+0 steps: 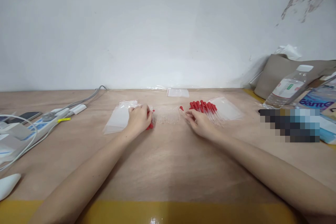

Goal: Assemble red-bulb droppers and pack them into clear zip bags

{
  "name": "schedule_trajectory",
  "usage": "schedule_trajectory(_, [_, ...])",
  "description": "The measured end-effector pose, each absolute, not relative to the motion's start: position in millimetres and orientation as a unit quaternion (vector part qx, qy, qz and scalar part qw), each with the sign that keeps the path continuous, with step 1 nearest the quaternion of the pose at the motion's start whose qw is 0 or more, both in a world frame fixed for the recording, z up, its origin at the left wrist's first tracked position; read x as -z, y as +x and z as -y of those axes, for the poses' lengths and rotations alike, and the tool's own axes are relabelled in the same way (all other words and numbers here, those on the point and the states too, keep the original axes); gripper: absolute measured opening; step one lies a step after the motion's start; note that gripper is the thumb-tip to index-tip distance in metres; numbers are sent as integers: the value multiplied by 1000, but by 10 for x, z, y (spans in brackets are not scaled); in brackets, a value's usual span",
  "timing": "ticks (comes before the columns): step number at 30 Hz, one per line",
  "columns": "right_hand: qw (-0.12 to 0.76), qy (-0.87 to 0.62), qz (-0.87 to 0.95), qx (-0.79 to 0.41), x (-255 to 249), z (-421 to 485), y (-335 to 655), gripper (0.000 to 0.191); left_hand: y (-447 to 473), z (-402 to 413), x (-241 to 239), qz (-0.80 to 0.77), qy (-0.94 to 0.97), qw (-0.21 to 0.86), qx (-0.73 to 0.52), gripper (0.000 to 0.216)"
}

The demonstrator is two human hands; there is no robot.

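Note:
My right hand (201, 120) pinches a dropper whose red rubber bulb (181, 108) points up and left past the fingertips; most of its clear tube is hidden by the fingers. My left hand (139, 117) is closed at the fingertips, with a bit of red bulb (153, 111) showing at them. More red bulbs (150, 126) lie partly hidden below that hand. Between the hands, a row of clear glass dropper tubes (166, 114) lies on the table. Beside my right hand lies a pile of droppers with red bulbs (202, 105), their tubes pointing toward me.
Clear zip bags (117, 120) lie left of my left hand, others (229, 108) lie behind the dropper pile, and one (178, 92) is near the wall. At left are a power strip (39, 126) and cables; at right a water bottle (287, 87) and a grey-brown bin (267, 73).

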State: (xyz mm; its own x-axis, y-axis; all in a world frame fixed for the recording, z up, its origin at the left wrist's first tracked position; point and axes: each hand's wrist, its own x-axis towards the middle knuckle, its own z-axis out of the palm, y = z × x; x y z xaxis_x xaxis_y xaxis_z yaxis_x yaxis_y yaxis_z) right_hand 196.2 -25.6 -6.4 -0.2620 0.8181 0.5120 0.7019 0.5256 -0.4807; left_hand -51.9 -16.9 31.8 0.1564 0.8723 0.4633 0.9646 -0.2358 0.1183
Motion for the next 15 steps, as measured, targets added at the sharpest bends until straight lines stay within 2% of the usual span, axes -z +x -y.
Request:
schedule_trajectory(4, [378,-433,818,-23,189,403,2072,19,-290,335,-91,490,-815,47,306,22])
schedule_trajectory(7, [386,-417,823,-10,252,448,2102,17,-149,462,100,430,-862,12,269,24])
schedule_trajectory(15, [367,-350,862,14,306,451,2036,15,-129,458,203,391,-869,-34,301,17])
